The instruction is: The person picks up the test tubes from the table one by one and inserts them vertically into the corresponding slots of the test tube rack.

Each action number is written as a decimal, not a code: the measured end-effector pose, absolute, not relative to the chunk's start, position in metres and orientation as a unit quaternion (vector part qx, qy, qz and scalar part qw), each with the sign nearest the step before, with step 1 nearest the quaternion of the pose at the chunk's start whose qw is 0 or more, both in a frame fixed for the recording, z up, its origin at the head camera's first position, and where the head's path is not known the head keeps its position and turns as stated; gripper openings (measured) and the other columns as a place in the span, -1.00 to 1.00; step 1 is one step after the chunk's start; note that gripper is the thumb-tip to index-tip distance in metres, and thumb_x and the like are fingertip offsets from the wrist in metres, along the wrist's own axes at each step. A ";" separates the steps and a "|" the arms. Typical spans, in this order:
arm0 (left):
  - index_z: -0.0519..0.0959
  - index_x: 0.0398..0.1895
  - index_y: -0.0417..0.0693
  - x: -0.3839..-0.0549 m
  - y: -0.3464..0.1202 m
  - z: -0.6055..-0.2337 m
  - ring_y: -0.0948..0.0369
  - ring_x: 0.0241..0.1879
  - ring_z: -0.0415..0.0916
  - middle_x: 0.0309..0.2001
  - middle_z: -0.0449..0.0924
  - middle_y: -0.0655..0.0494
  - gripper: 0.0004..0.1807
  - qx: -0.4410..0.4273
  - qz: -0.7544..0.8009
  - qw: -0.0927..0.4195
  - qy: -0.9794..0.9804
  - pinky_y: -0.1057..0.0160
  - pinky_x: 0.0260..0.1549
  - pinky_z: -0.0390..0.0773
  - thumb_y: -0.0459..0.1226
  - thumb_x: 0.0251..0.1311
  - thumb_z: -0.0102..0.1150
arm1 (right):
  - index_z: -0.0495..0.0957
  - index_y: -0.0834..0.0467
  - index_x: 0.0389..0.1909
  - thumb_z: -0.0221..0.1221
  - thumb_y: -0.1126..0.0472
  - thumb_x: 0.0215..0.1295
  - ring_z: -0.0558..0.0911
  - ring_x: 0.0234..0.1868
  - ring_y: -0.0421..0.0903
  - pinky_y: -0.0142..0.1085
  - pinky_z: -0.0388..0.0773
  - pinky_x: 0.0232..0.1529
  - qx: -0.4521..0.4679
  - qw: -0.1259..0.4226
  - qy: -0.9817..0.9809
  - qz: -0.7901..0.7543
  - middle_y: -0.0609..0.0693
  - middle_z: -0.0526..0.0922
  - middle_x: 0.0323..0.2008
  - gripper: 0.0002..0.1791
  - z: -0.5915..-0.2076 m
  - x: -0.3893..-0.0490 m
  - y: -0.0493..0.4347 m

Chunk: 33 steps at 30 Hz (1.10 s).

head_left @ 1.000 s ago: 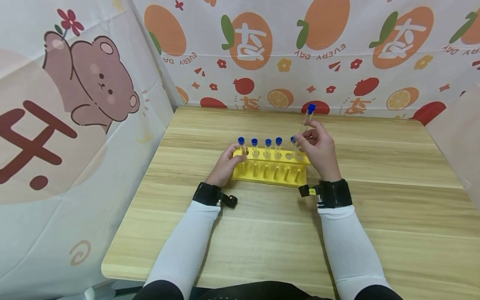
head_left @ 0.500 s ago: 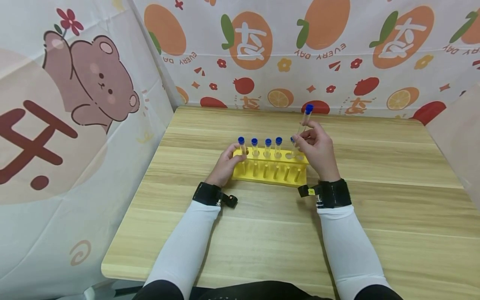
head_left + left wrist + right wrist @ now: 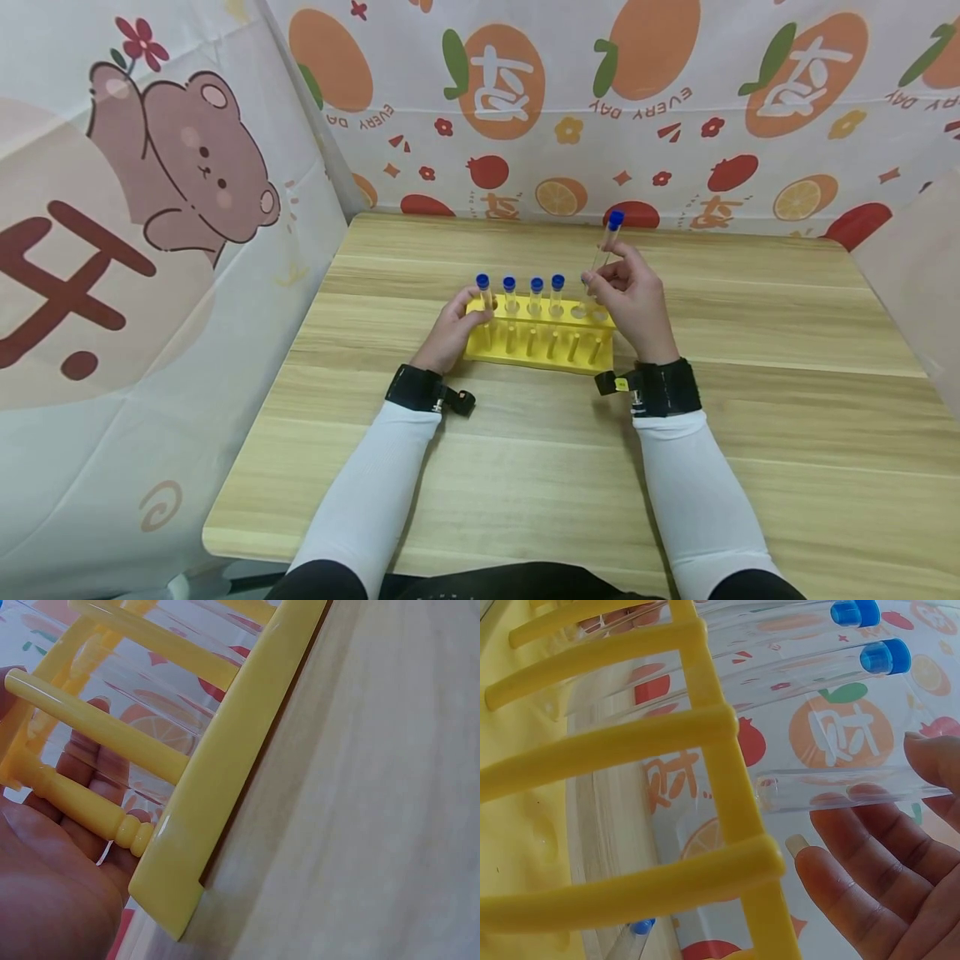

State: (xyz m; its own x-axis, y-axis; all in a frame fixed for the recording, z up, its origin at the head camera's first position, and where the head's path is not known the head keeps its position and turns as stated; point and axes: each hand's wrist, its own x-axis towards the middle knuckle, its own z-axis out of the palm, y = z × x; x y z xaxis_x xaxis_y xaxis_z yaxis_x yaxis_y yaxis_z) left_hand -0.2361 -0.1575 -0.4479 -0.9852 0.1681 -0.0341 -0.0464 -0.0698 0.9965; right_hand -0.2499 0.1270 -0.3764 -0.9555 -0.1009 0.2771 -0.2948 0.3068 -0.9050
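Observation:
A yellow test tube rack (image 3: pixel 540 357) stands on the table, with several blue-capped test tubes upright in its left holes, one of them this tube (image 3: pixel 536 296). My left hand (image 3: pixel 450 327) grips the rack's left end; in the left wrist view its fingers are around the end post (image 3: pixel 82 802). My right hand (image 3: pixel 637 298) pinches a clear test tube (image 3: pixel 608 237) by its body, blue cap up and tilted. In the right wrist view this tube's round bottom (image 3: pixel 769 791) is right at the rack's upper bar, at the right-end holes.
Another blue-capped tube (image 3: pixel 639 930) lies on the table behind the rack, mostly hidden. The wooden table (image 3: pixel 525 483) reaches back to a fruit-printed cloth (image 3: pixel 570 167). A bear-printed cloth (image 3: pixel 187 333) hangs at the left.
My right hand has shifted slightly left with the tube, whose cap moved left and a little down. The left hand and rack have stayed put.

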 end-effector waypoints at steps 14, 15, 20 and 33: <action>0.46 -0.02 0.08 -0.240 -0.158 -0.444 0.10 0.44 0.04 0.33 0.31 -0.17 -0.74 0.039 0.730 0.085 0.677 0.13 0.18 0.33 -0.38 0.28 0.08 | 0.39 -0.13 0.27 0.25 -0.02 0.30 0.63 -0.35 -0.06 -0.44 0.60 -0.28 0.125 0.067 -0.813 0.565 0.05 0.66 -0.28 -0.47 -0.376 -0.253 0.125; 0.46 -0.03 0.08 -0.240 -0.158 -0.444 0.10 0.44 0.04 0.33 0.31 -0.17 -0.75 0.038 0.729 0.086 0.678 0.13 0.19 0.32 -0.38 0.28 0.08 | 0.39 -0.13 0.27 0.25 -0.02 0.30 0.63 -0.35 -0.06 -0.43 0.60 -0.28 0.126 0.066 -0.813 0.564 0.04 0.65 -0.28 -0.47 -0.376 -0.253 0.125; 0.46 -0.04 0.09 -0.241 -0.158 -0.442 0.10 0.43 0.07 0.27 0.35 -0.10 -0.75 0.038 0.730 0.085 0.677 0.14 0.17 0.34 -0.38 0.27 0.07 | 0.36 -0.14 0.31 0.26 0.00 0.29 0.66 -0.37 -0.02 -0.43 0.62 -0.29 0.126 0.059 -0.814 0.564 0.04 0.63 -0.25 -0.43 -0.374 -0.254 0.124; 0.46 -0.04 0.10 -0.241 -0.157 -0.437 0.09 0.40 0.11 0.26 0.36 -0.06 -0.75 0.033 0.731 0.084 0.677 0.12 0.17 0.35 -0.37 0.26 0.06 | -0.10 -0.36 0.51 0.29 0.09 0.27 0.67 -0.53 0.08 -0.41 0.62 -0.42 0.125 0.063 -0.814 0.564 0.04 0.60 -0.24 -0.05 -0.369 -0.256 0.123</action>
State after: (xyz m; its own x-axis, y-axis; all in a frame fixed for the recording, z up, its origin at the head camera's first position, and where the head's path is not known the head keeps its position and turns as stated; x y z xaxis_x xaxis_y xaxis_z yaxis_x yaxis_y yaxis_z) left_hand -0.2411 -0.1571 -0.4372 -0.9836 0.1681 -0.0654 -0.0780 -0.0696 0.9945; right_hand -0.2564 0.1226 -0.3692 -0.9609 -0.1325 0.2432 -0.2742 0.3325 -0.9023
